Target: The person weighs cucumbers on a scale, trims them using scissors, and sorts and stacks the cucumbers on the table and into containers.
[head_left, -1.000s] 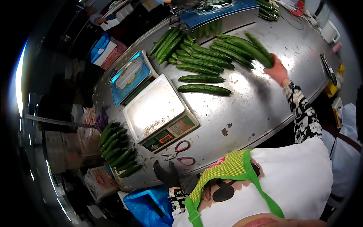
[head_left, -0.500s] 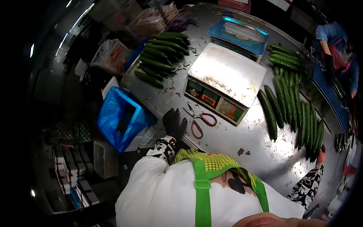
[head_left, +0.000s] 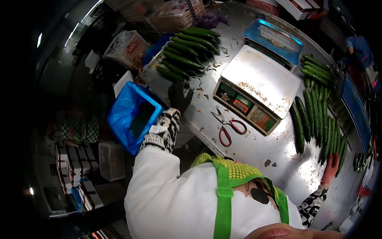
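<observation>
Left hand point(head_left: 179, 96): thumb spread, beside the cucumber pile point(head_left: 184, 59). Right hand point(head_left: 330, 170): well apart, at the cucumber row point(head_left: 319, 119); grip unclear. Scale point(head_left: 260, 85) and scissors point(head_left: 224, 121) occupy the counter point(head_left: 248, 153) between; blue bin point(head_left: 123, 109) beside left sleeve point(head_left: 161, 131).

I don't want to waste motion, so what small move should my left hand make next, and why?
I'd probably bring your left hand onto the nearest cucumber of the left pile: its gloved thumb is spread and it's right by that pile, while your right hand is across the table.
</observation>
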`<state>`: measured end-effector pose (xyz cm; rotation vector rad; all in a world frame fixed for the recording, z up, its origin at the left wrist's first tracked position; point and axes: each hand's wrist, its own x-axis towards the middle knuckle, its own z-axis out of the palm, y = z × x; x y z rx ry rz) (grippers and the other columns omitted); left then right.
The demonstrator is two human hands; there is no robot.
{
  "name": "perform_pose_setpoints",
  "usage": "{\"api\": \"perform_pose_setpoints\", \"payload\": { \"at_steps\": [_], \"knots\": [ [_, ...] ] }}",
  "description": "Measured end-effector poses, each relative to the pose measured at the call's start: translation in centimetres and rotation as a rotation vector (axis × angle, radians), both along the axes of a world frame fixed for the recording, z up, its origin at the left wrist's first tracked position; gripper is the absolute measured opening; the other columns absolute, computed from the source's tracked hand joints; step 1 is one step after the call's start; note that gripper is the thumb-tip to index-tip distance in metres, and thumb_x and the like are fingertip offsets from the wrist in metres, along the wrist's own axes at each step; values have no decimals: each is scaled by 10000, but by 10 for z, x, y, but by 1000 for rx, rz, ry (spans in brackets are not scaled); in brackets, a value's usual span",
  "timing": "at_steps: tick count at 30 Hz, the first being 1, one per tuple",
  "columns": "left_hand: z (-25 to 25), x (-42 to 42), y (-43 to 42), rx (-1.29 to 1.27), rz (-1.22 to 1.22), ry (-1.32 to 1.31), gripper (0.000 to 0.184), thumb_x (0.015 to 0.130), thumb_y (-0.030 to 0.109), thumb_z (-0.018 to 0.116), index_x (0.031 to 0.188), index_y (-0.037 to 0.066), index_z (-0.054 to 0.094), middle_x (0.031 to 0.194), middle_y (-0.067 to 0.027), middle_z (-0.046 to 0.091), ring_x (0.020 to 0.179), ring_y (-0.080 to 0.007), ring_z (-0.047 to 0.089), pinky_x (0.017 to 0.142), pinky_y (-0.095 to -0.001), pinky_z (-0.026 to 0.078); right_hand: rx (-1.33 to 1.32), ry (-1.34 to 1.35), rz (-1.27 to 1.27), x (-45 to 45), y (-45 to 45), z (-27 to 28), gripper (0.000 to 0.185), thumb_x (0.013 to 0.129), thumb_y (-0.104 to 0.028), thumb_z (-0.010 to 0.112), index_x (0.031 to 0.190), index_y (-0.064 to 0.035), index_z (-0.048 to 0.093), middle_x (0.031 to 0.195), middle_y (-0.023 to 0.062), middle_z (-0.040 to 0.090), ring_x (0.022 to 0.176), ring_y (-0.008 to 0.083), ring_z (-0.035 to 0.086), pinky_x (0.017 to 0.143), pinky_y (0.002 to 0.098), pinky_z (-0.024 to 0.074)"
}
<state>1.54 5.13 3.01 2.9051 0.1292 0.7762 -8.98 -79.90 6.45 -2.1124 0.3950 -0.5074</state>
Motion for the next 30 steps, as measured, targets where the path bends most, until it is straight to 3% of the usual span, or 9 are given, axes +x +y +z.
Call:
{"api": "perform_pose_setpoints", "payload": {
  "at_steps": [6,10,11,13,18,19,26,27,30],
  "knots": [
    [13,107,57,242,-80,141,822,867,534,671,1508,78,433,1544,-173,424,1419,-391,375,1169,-545,272,-266,46,393,-44,239,25,346,921,9,671,1262,-7,616,1191,130,670,1117,259,641,989,348,492],
    [34,145,56,214,-69,290,843,865,563,654,1543,134,392,1606,-135,351,1486,-348,296,1211,-580,184,-115,96,534,-45,358,25,376,858,3,708,1223,-40,632,1129,131,653,1032,316,621,881,364,510],
    [9,171,73,130,-147,332,840,871,579,644,1538,133,398,1603,-150,351,1496,-344,279,1225,-563,158,-111,78,555,-42,379,21,388,845,-5,714,1223,-48,636,1127,133,651,1027,321,617,865,366,509],
    [13,177,71,233,-163,226,835,867,569,656,1532,130,404,1600,-159,352,1497,-344,278,1231,-550,153,-133,79,600,-31,423,13,434,819,-63,734,1241,-57,633,1149,145,645,1071,345,595,894,404,494],
    [41,188,51,182,-334,151,785,850,516,688,1487,124,450,1575,-167,377,1486,-361,284,1227,-539,177,-334,79,708,-12,479,-8,531,789,-216,776,1266,-53,611,1211,151,620,1140,377,553,984,476,435],
    [38,195,52,221,-381,-53,683,786,459,738,1353,122,562,1411,-166,532,1362,-359,446,1178,-548,271,-359,98,713,-10,485,-10,542,782,-230,782,1265,-52,610,1221,149,615,1146,376,548,985,479,433],
    [35,236,73,300,-512,90,506,792,399,725,1245,189,637,1242,-80,592,1263,-300,483,1162,-569,255,-478,240,669,3,508,-19,600,771,-327,791,1272,-55,607,1215,137,614,1148,371,540,966,482,433],
    [39,240,78,406,-566,-19,400,825,352,688,1190,191,660,1179,-70,605,1176,-290,539,1143,-565,292,-474,237,652,4,511,-21,601,772,-333,790,1273,-55,607,1210,139,616,1146,372,541,962,484,433],
    [56,244,77,380,-477,180,343,857,312,641,1180,197,662,1150,-96,611,1101,-290,584,1109,-572,339,-465,210,621,3,510,-17,586,774,-287,793,1278,-52,606,1194,146,621,1136,371,551,961,478,439]
  ]
}}
